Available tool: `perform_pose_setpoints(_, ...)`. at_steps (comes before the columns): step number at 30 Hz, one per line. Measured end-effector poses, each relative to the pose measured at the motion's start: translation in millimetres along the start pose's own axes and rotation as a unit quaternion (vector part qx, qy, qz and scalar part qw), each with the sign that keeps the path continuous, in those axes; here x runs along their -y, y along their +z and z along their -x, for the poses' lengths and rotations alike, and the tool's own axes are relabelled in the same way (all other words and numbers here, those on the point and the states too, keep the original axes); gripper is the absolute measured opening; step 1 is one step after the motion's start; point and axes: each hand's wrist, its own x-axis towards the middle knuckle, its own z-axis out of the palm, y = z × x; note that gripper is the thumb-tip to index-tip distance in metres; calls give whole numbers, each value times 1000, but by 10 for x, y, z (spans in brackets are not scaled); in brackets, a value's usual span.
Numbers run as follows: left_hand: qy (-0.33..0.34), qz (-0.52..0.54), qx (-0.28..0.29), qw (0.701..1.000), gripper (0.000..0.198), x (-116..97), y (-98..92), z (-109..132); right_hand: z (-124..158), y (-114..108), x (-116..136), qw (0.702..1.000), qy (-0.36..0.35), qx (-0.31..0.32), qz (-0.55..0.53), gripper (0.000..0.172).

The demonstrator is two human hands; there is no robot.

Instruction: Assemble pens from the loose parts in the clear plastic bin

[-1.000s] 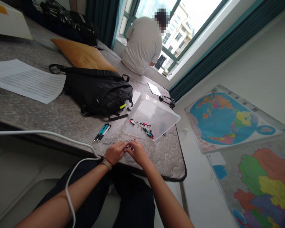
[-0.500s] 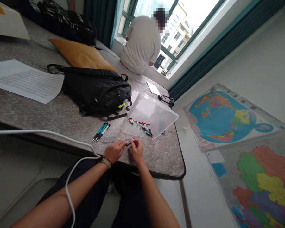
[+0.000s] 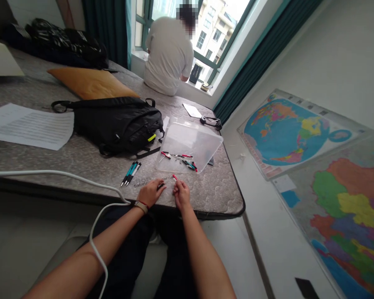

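My left hand (image 3: 152, 192) rests on the near edge of the grey mattress (image 3: 81, 155), fingers closed on a small dark pen piece. Just to its right, my right hand (image 3: 180, 192) pinches a thin pen part with a red tip (image 3: 174, 177). The two hands are a little apart. Beyond them lies a clear plastic lid (image 3: 190, 145) with several loose pen parts (image 3: 182, 160) on it. Three assembled pens (image 3: 130, 173) lie side by side to the left of the lid.
A black backpack (image 3: 115, 122) lies behind the pens, with printed paper sheets (image 3: 28, 126) at far left and an orange cushion (image 3: 87, 83) behind. Another person (image 3: 166, 56) sits at the window, back turned. A white cable (image 3: 68, 176) crosses my left arm. Maps (image 3: 293, 131) lie on the floor at right.
My hands were together over one pen; now they have drawn apart, each with a piece. The camera view has shifted, so the scene sits lower and further left.
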Motion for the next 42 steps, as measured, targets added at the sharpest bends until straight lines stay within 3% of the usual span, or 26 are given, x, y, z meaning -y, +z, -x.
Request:
perform_pose_setpoints(8, 8, 0, 17, 1000, 27, 18, -21, 8, 50, -57, 15, 994, 3, -32, -103, 38)
perform_pose_setpoints(19, 75, 3, 14, 997, 26, -55, -69, -24, 56, -100, 88, 976, 25, -32, -213, 36)
perform_pose_setpoints(27, 84, -3, 14, 996, 23, -17, -17, -28, 20, -117, 20, 977, 18, -14, -214, 35)
perform_pose_setpoints(36, 87, -2, 14, 996, 25, 1, 0, -25, 12, -45, -84, 998, -23, 0, -65, 37)
perform_pose_setpoints(42, 71, -1, -2, 997, 25, 18, 19, -17, -29, -54, -74, 981, -17, -78, -176, 43)
